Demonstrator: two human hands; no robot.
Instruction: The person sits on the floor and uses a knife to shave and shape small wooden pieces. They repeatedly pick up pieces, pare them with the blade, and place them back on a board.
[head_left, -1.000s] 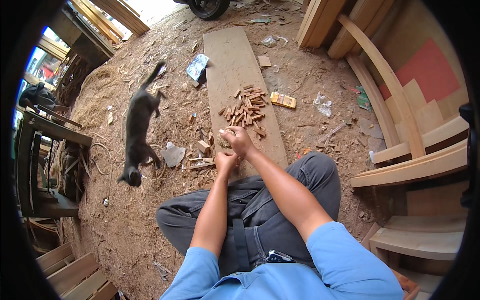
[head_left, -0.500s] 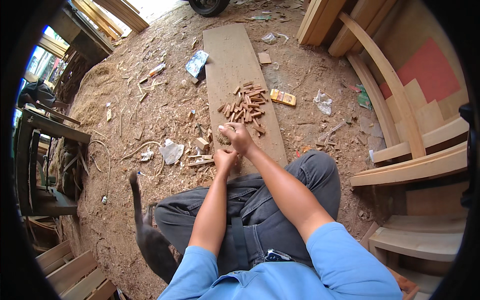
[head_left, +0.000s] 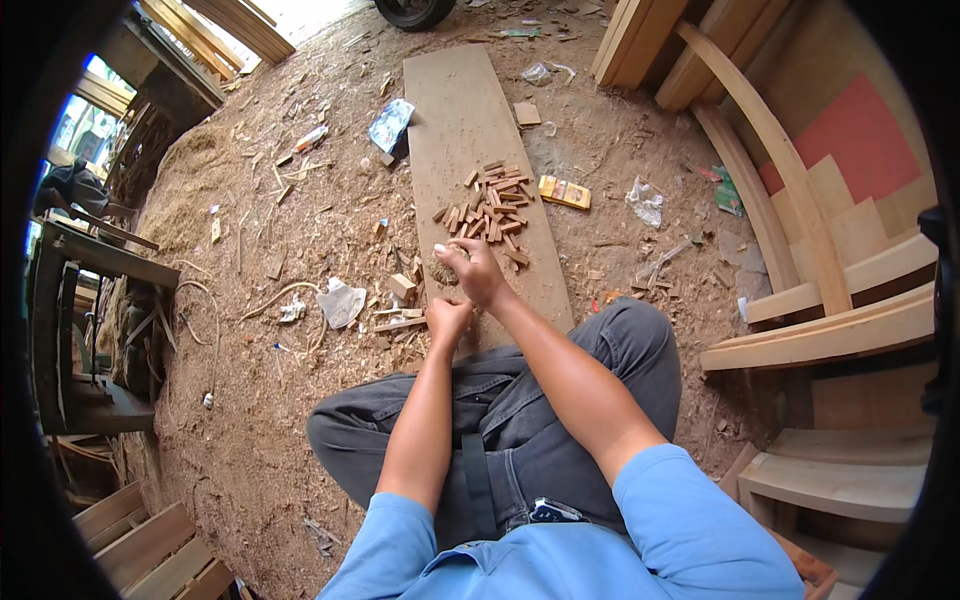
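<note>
My right hand point(head_left: 478, 275) grips a tan, coiled-looking bundle point(head_left: 446, 274) above the near part of a long board point(head_left: 450, 100), its thumb raised along the top. Just below it, my left hand point(head_left: 448, 318) is closed, with whatever it holds hidden by the fingers. A pile of small reddish-brown wooden blocks point(head_left: 497, 205) lies on the board just beyond my hands. Left of my hands, beside the board, are loose pale wood offcuts point(head_left: 402, 287).
Shavings, rope point(head_left: 279, 297) and litter point(head_left: 341, 303) strew the dirt floor point(head_left: 230, 440). A yellow packet point(head_left: 564, 192) lies right of the board. Curved timber pieces point(head_left: 820, 280) stand on the right, a dark wooden structure point(head_left: 60, 320) on the left, a wheel point(head_left: 413, 15) at the top.
A dark cat on the left moved down past my left leg and is now out of view. My hands shifted very slightly away from me, keeping their closed grip.
</note>
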